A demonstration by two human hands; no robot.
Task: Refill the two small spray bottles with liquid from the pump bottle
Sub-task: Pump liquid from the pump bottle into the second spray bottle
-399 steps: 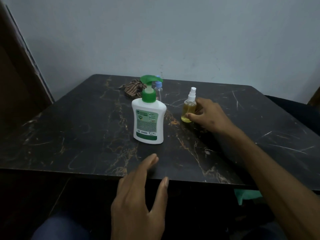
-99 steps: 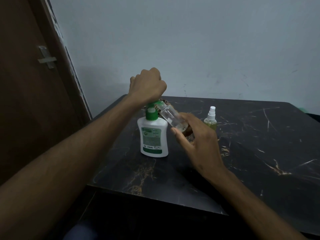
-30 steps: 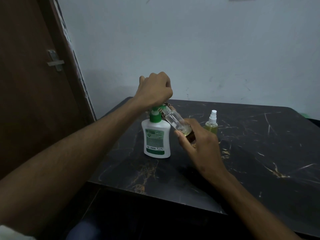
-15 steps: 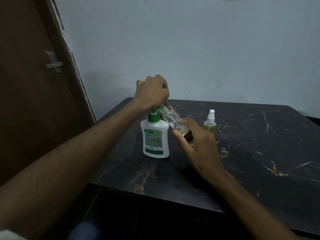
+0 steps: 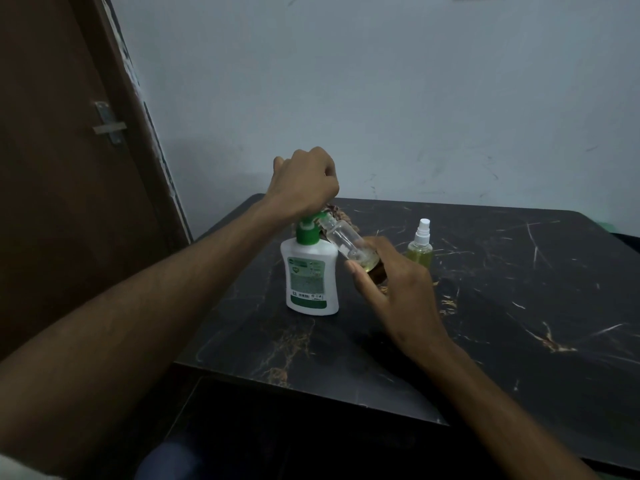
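Clear plastic spray bottle (image 5: 346,244), uncapped, tilted: right hand (image 5: 391,289) fingers grasp its base, mouth raised to the nozzle, apparently to catch liquid. Left hand (image 5: 304,183), clenched, presses the green pump of the white pump bottle (image 5: 310,282). Beyond the right fingers: capped second spray bottle (image 5: 420,249), yellowish contents. Black marbled desk (image 5: 519,306); pale wall (image 5: 381,98), brown door (image 5: 62,168).

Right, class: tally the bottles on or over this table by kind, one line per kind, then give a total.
Pump bottles: 1, the white pump bottle with the green pump, left hand on top.
Uncapped spray bottles: 1, the clear spray bottle tilted in the right hand.
Capped spray bottles: 1, the yellow-green spray bottle standing on the table.
Total: 3
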